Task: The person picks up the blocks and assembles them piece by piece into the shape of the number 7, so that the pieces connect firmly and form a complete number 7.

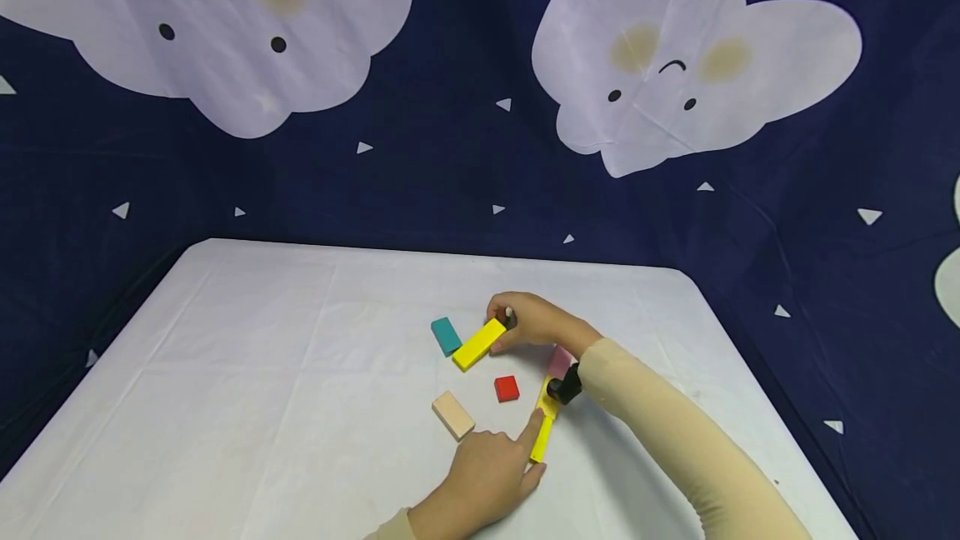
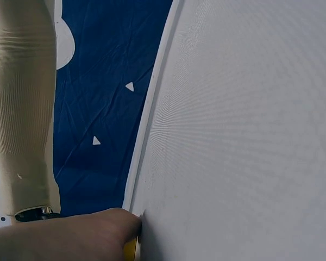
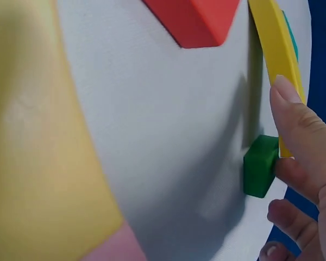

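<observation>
Soft, even light fills the head view, shadowing the table (image 1: 225, 432) beneath 1 sleeve (image 1: 675, 432). The left wrist view is dimmer, finely rippled. In the right wrist view, the nearest yellow block (image 3: 38, 136) blurs; the table's edge bows.

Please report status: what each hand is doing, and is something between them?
Right hand pinching far yellow block. Left hand touching nearest yellow block. Red block between hands, possibly in the way. Green block close to right hand.
</observation>
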Motion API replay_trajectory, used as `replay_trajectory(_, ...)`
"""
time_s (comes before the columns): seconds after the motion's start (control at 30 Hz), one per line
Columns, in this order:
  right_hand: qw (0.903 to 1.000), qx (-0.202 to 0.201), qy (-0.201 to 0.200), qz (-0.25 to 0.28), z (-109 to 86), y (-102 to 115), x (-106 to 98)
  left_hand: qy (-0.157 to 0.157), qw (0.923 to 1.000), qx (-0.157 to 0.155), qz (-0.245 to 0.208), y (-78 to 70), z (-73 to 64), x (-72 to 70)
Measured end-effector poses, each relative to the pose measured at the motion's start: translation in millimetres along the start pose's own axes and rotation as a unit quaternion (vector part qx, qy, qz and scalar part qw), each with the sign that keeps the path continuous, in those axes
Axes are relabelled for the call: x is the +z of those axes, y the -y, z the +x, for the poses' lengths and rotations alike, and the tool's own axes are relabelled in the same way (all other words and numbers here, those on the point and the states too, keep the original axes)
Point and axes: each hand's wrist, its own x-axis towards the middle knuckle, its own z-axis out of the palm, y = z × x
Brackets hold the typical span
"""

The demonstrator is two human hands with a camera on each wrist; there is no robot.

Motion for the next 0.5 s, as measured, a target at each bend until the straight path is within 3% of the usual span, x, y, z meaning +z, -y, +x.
replay_trajectory(0.2,0.9983,0.012,-0.010,0.056,-3.6,-2.9,-3.0,0.018,0.9998,-0.007,-0.004,-1.1,0.3,-2.3)
replay_trajectory(0.5,0.9935,0.001,0.025,0.111,-7.3,-5.3,-7.6,0.016,0.9998,-0.003,-0.010,-0.7,0.1,-2.2)
